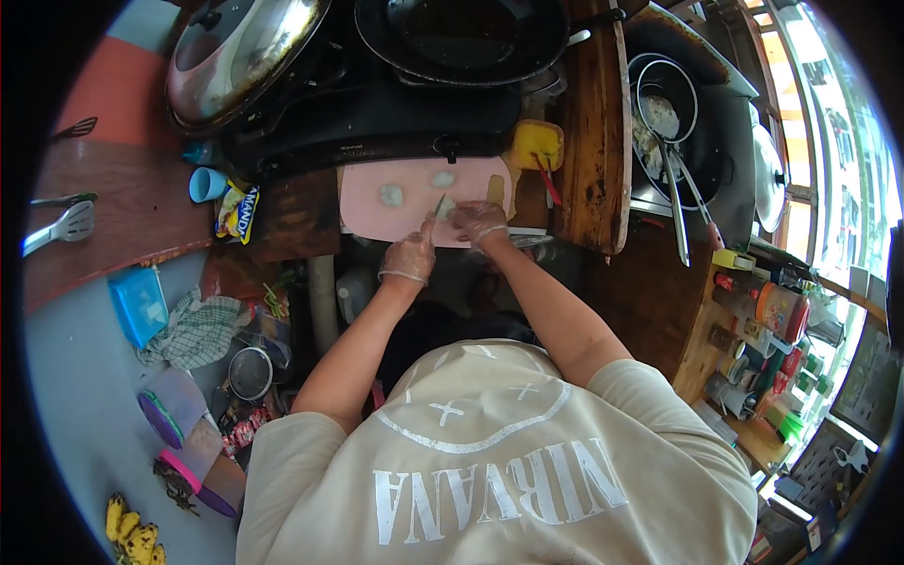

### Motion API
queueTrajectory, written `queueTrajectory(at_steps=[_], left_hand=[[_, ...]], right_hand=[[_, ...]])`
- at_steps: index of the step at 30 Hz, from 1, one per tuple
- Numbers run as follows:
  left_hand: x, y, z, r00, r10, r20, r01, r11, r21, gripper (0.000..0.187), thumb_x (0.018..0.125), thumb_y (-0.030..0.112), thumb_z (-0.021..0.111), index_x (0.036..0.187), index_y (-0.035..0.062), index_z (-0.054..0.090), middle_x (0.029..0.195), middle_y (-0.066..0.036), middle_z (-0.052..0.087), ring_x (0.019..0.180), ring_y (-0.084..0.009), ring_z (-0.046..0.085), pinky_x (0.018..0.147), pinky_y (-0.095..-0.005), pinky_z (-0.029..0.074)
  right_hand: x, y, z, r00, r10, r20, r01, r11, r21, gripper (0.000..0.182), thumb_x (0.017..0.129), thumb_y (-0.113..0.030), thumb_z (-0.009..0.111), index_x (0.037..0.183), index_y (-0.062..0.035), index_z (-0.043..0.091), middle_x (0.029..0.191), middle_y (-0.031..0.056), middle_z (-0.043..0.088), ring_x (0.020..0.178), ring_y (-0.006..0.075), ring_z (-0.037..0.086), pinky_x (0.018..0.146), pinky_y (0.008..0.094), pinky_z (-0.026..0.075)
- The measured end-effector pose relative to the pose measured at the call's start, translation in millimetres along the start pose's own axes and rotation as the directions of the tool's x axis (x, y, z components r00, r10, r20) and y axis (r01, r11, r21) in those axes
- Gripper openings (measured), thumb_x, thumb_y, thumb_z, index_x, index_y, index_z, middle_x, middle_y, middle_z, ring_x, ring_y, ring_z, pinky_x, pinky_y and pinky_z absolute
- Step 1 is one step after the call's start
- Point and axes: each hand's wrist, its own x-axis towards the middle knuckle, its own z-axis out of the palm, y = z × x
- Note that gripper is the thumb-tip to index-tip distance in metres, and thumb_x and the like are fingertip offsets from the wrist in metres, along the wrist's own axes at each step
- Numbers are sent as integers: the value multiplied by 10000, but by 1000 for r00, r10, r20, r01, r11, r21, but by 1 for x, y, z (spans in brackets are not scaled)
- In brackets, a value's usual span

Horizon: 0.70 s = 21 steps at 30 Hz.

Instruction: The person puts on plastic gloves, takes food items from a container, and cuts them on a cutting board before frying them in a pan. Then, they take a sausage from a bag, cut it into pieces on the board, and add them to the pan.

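While both gloved hands worked at the near edge of the pale pink plastic cutting board (pixel 377 212), the left hand (pixel 409 258) gripped a small knife (pixel 439 204) whose blade pointed up over the board. The right hand (pixel 478 223) was curled down onto a small pale piece of food (pixel 448 209) just beside the blade. Two more pale food pieces (pixel 392 195) lay farther out on the board, near the black stovetop (pixel 377 122). A yellow sponge (pixel 538 144) sat just right of the board.

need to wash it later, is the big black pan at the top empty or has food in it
Empty, as far as shows: the black pan has a bare dark inside, though its far part is cut off by the picture's edge.
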Motion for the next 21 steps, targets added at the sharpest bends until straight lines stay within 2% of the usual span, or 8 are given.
queueTrajectory(at_steps=[3, 5, 7, 11, 13, 19, 21], left_hand=[[-4, -3, 4, 997, 40, -68, -40, 999, -6, 479, 886, 123, 546, 1362, 90, 498, 774, -172, 679, 685, -355, 687, 621, -464, 562], [-4, -1, 8, 998, 17, -58, -17, 1000, -4, 468, 889, 122, 544, 1355, 90, 504, 757, -171, 675, 672, -357, 684, 612, -467, 560], [-3, -3, 12, 999, -2, -49, 2, 1000, -3, 457, 892, 120, 541, 1347, 91, 509, 739, -171, 671, 658, -360, 682, 604, -471, 558], [0, -11, 20, 998, 39, -54, -39, 999, 7, 453, 889, 108, 537, 1341, 88, 510, 720, -168, 666, 650, -365, 680, 596, -477, 557], [1, -15, 23, 997, 58, -48, -57, 998, 13, 459, 885, 104, 538, 1343, 88, 506, 721, -166, 666, 651, -367, 681, 597, -480, 557], [3, -18, 29, 995, 71, -67, -72, 997, -8, 492, 873, 87, 530, 1363, 95, 480, 749, -169, 678, 655, -374, 681, 606, -487, 557], [5, -19, 30, 996, 82, -32, -82, 997, -12, 500, 876, 85, 517, 1373, 94, 469, 775, -174, 686, 664, -381, 681, 615, -494, 556]], right_hand=[[1, -1, -3, 1000, 11, 10, -11, 1000, 16, 354, 788, -135, 740, 1075, 59, 668, 859, 127, 712, 705, 168, 689, 575, 298, 607], [0, -1, -3, 999, 33, 21, -34, 999, 34, 343, 789, -133, 738, 1065, 59, 672, 865, 129, 714, 700, 170, 689, 574, 300, 609], [0, 0, -4, 1000, 8, 15, -8, 1000, 7, 403, 819, -150, 732, 1116, 100, 624, 904, 154, 714, 728, 198, 703, 590, 303, 606], [1, 0, 0, 1000, 14, 8, -14, 1000, -17, 408, 822, -157, 731, 1121, 98, 622, 892, 147, 714, 717, 194, 701, 592, 295, 603], [0, 2, 3, 999, 12, -40, -11, 1000, 21, 331, 811, -124, 727, 1071, 72, 665, 854, 135, 711, 674, 186, 696, 559, 298, 602], [1, 6, 4, 999, -10, -46, 12, 999, 32, 344, 809, -132, 729, 1072, 80, 660, 850, 137, 709, 659, 187, 694, 557, 289, 596], [1, 5, 2, 999, -19, -35, 20, 1000, 17, 350, 804, -124, 726, 1076, 85, 655, 849, 136, 709, 659, 190, 695, 555, 292, 596]])
